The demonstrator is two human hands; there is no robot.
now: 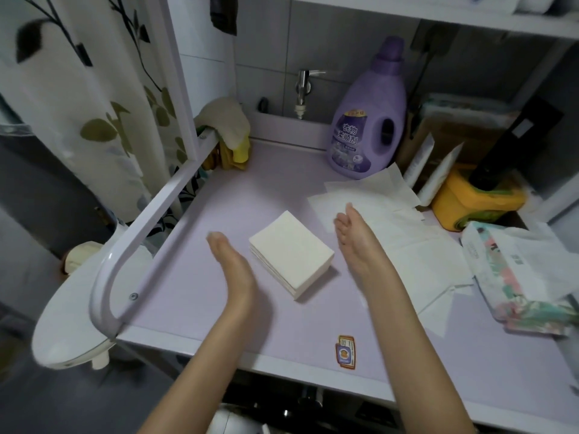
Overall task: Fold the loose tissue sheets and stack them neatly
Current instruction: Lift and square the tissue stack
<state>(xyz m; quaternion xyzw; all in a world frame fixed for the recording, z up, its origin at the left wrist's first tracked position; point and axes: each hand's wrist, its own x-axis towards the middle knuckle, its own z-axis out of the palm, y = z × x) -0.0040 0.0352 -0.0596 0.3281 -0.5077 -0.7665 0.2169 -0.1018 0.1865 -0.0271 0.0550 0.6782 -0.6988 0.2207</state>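
Stack (291, 255) sits on the surface (219, 198) between left hand (232, 264) and right hand (354, 242), fingers (343, 227) straight, gripping nothing. Loose sheets (376, 195) lie at 2 o'clock. Pressing one side harder could shear the layers.

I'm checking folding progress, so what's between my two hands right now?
In the head view, the stack of folded tissues lies between the left hand and the right hand, both open.

We see a pale lilac desk (194, 245), a cream-white tissue stack (289, 242), a purple bottle (369, 120), a yellow tub (454, 202), and a white curtain (94, 89) patterned with dark and olive leaves.
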